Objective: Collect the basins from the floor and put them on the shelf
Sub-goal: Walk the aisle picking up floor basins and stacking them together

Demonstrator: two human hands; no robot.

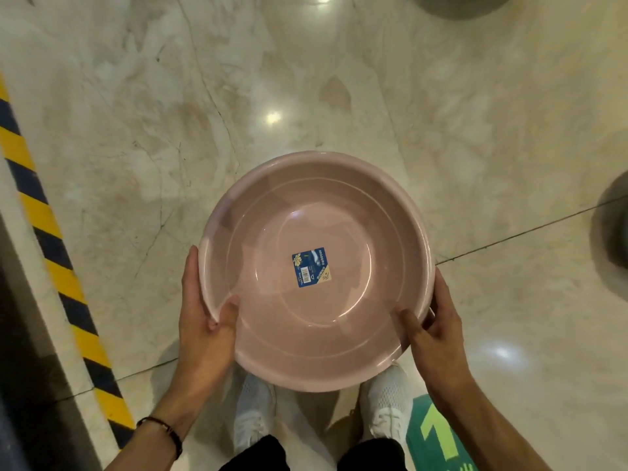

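One pink basin (pixel 316 273), mouth up, held above marble floor (pixel 136 113). One blue label (pixel 312 266) at its centre, print too small to read.

Left hand (pixel 204 314) grips near-left rim, thumb inside. Right hand (pixel 438 331) grips near-right rim the same way.

Two white shoes (pixel 253 413) below, toes hidden by basin.

Top grey shape (pixel 462 5) and right grey shape (pixel 611 229), both round, blurred and cut off, possibly more basins.

One striped tape (pixel 47 229) at left. One green sticker (pixel 438 433), cut off at bottom.

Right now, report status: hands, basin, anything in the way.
Left hand, right hand both grip pink basin rim. Basin held above white shoes. Grey round shape top edge, another right edge, blurred.
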